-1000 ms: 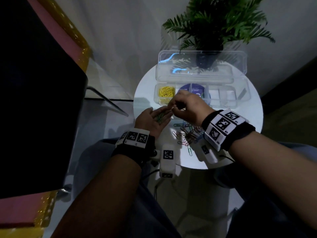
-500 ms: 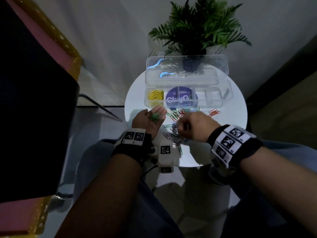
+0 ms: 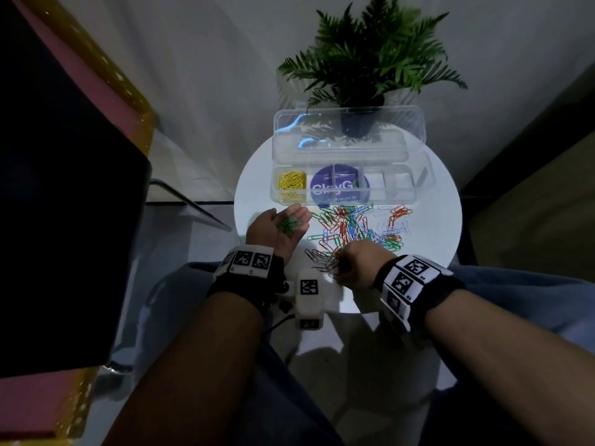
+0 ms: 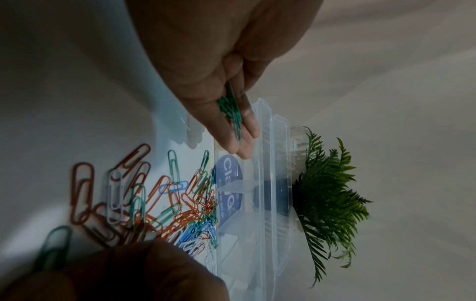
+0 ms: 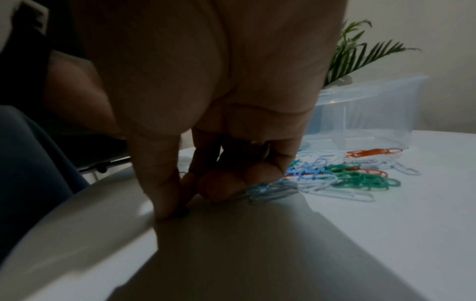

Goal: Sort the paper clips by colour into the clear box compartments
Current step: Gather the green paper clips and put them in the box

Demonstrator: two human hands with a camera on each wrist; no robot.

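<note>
- The yellow clips [image 3: 291, 184] already fill the leftmost compartment of the clear box [image 3: 421, 188], which stands open at the back of the round white worktop [image 3: 431, 239]; the compartments to their right look to hold no clips, only a purple label seen through the base; that colour appears done.
- The left hand [image 3: 279, 229] lies palm up just in front of the box's left end, fingers [image 4: 247, 140] straight and close together; a small bunch of green clips [image 3: 290, 224] rests loose on them, not pinched; it seems green is being gathered for the next compartment.
- The mixed pile [image 3: 354, 230] of orange, green, blue and white clips spreads over the worktop between the hands and the box; most of the sorting is left.
- The right hand [image 3: 355, 266] sits at the near edge of the pile, thumb and forefinger tips pressed together on the worktop; whether a clip is caught between them cannot be told.
- A potted fern [image 3: 367, 69] stands behind the box lid.
</note>
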